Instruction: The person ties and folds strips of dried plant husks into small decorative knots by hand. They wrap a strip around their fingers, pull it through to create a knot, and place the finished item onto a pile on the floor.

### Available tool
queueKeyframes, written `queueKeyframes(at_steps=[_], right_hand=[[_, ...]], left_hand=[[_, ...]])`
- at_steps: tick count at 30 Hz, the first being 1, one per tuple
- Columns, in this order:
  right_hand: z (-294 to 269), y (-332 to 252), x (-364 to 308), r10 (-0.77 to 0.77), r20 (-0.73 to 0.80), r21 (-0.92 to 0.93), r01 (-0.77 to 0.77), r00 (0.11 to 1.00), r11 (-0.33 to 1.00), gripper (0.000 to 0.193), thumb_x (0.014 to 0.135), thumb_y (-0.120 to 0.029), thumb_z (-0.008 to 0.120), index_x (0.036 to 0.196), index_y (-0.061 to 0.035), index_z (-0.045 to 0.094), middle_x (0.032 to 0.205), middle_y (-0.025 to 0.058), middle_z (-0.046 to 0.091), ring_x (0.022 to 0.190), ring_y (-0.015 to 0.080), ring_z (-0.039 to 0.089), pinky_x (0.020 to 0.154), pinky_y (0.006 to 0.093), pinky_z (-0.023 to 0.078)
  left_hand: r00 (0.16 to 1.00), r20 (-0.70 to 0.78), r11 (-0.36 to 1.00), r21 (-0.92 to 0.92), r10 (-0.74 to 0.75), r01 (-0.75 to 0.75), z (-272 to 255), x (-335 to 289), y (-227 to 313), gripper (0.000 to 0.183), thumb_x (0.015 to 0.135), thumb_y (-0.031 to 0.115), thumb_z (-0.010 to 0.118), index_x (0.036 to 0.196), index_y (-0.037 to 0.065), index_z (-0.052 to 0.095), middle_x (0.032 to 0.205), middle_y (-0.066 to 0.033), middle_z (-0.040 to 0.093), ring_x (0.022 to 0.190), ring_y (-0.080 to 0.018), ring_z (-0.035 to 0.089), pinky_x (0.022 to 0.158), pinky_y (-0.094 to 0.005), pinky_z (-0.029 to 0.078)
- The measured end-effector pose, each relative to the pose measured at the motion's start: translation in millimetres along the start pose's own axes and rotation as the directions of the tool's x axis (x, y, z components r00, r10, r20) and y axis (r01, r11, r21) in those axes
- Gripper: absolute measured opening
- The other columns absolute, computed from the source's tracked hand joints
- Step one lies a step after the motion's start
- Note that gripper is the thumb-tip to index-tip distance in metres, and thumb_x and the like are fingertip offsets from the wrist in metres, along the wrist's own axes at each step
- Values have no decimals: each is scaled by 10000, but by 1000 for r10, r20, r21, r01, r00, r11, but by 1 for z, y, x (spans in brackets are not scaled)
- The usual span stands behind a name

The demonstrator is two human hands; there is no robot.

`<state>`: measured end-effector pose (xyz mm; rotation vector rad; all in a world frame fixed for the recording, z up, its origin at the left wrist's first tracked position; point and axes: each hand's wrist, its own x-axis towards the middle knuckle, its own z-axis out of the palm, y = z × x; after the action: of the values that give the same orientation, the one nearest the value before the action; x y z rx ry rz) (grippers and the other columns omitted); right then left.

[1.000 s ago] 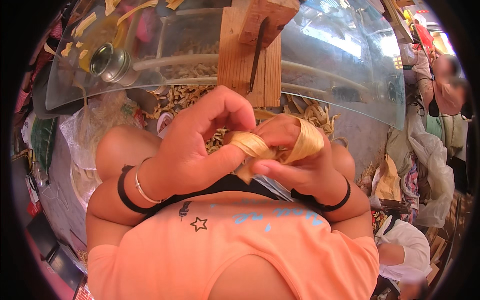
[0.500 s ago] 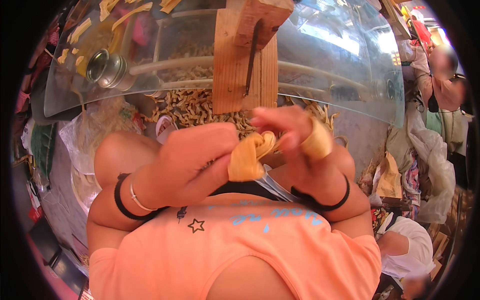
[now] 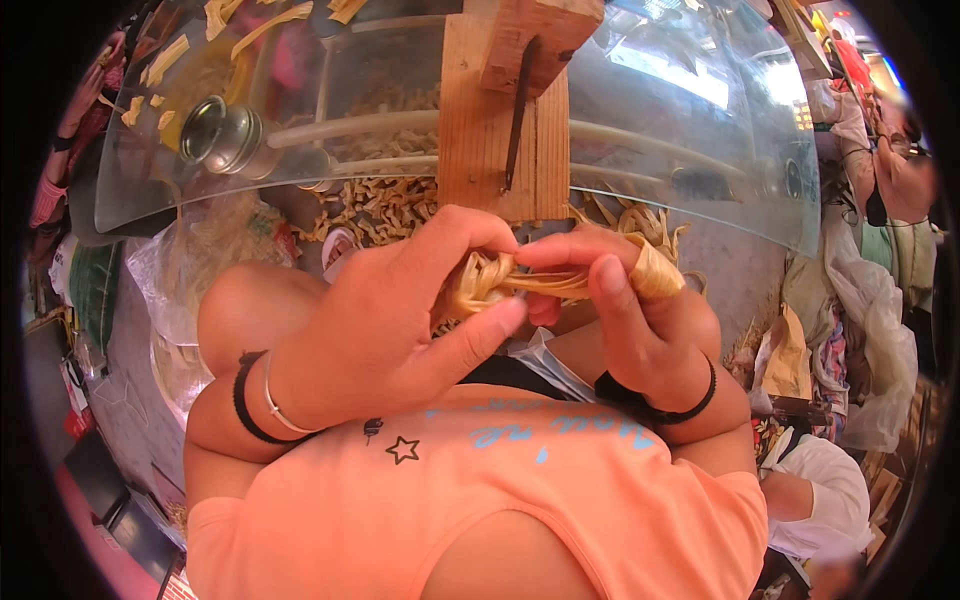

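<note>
A pale tan strip of dried plant fibre, bunched into a folded, knot-like loop [image 3: 484,282], lies between my two hands above my lap. My left hand [image 3: 405,300] curves round the loop, thumb below it and fingers above. My right hand [image 3: 625,320] pinches the twisted length that runs out of the loop, its index finger reaching toward the left fingertips. A wider band of the same strip [image 3: 657,272] passes round the back of my right hand. Some of the strip inside the left palm is hidden by my fingers.
Ahead is a glass tabletop [image 3: 350,90] with a wooden stand [image 3: 478,150] and thin metal rod [image 3: 518,130]. Strip scraps [image 3: 272,28] lie on the glass. Beneath it is a heap of fibre pieces [image 3: 370,212]. Other people sit or stand at the right [image 3: 820,490].
My left hand has opened from a fist into a curve round the loop. My right fingers have come in and now grip the strip, which is twisted and drawn rightward.
</note>
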<state>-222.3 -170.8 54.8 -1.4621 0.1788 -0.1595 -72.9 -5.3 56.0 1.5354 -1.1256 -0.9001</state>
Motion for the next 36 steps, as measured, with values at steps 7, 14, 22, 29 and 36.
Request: queueKeyframes(at_steps=[7,14,22,29,36], right_hand=[[1,4,3,15,74,438,-46,997,898,455,1076,-320,262,875,-19,536,945,132,583,662,126,516,662,259,464],[-4,14,-1,-61,12,390,52,998,919,450,1077,-310,236,708,-88,365,643,56,421,567,143,370,556,270,363],[-7,-2,5,357,-168,501,-232,919,834,437,1058,-361,364,837,-32,547,698,45,560,612,152,561,600,272,477],[-15,-10,10,318,237,-188,-278,918,942,428,888,-276,729,1156,17,568,939,53,627,789,93,607,626,215,456],[-2,6,23,-149,-171,-85,136,974,987,332,865,-84,731,1119,-20,528,901,23,603,722,46,551,602,187,442]], left_hand=[[932,-90,923,205,350,-327,13,-1,-22,311,836,-35,526,1144,-14,497,940,-134,592,697,-181,538,633,-288,452],[908,-94,912,2,408,-410,8,3,-26,205,817,-25,671,1005,0,594,835,-111,614,662,-156,560,572,-259,428],[900,-202,906,-101,385,-411,-16,1,-26,328,811,-58,664,1079,38,502,835,-58,561,702,-127,571,679,-300,515],[989,-113,825,-546,96,-142,11,-1,-15,515,817,-123,626,1233,48,376,850,-15,468,711,-59,470,659,-198,424],[960,-204,981,32,192,-189,2,17,-13,296,809,-9,724,1046,35,553,833,-46,583,691,-94,553,620,-232,453]])
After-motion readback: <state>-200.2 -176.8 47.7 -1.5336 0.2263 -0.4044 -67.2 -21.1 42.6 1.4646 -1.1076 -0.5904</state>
